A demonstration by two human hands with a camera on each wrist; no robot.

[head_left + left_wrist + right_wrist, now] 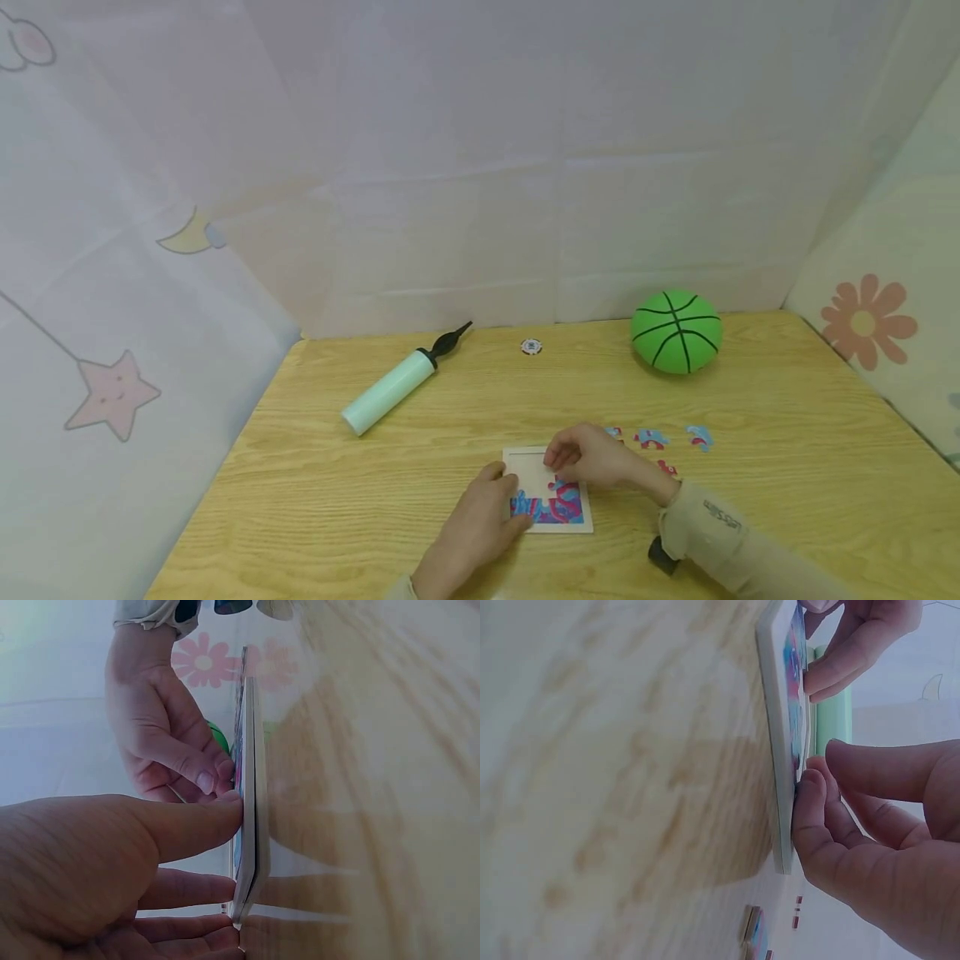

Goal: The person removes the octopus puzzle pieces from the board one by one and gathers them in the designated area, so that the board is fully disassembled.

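A square jigsaw tray (587,530) with a pale frame lies on the table, with blue, pink and purple pieces (564,510) along its near and right sides. The upper left of its bed is bare. My left hand (483,515) holds the tray by its left side, with the thumb near the front corner and the fingers farther up. Over the tray's right part, my right hand (594,454) has bent fingertips touching the surface. In the right wrist view, the thumb (877,769) stands slightly apart from the index fingertip, and no piece shows between them.
Loose jigsaw pieces (651,438) lie right of the tray, partly behind the right hand. A mint hand pump (390,392) with a black nozzle lies back left. A round chip (531,347) and a green ball (677,332) are at the back. Near the right sleeve lies a black object (662,557).
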